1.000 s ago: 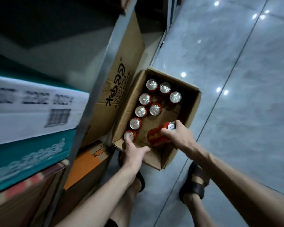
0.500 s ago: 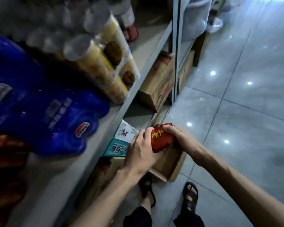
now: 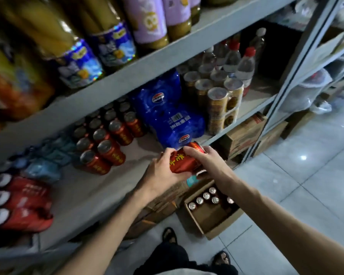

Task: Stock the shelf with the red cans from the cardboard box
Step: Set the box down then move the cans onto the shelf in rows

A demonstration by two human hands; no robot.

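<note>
Both hands hold red cans (image 3: pixel 184 161) with yellow lettering, tipped on their sides, just in front of the grey middle shelf (image 3: pixel 99 187). My left hand (image 3: pixel 163 173) grips them from the left and below. My right hand (image 3: pixel 205 163) curls over them from the right. How many cans sit in the bundle is unclear. Rows of upright red cans (image 3: pixel 105 143) stand on the shelf to the left of my hands. The open cardboard box (image 3: pixel 209 217) sits on the floor below, with several more cans inside.
A blue shrink-wrapped pack (image 3: pixel 171 116) lies on the shelf right behind my hands. Wrapped gold cans (image 3: pixel 220 104) and clear bottles (image 3: pixel 236 62) stand further right. Red wrapped packs (image 3: pixel 20 203) fill the shelf's left end. Cartons (image 3: pixel 244 133) sit under the shelf; tiled floor (image 3: pixel 306 175) lies to the right.
Both hands lifted the red cans out of the box and up to shelf height. My view rose from the box on the floor to the shelves.
</note>
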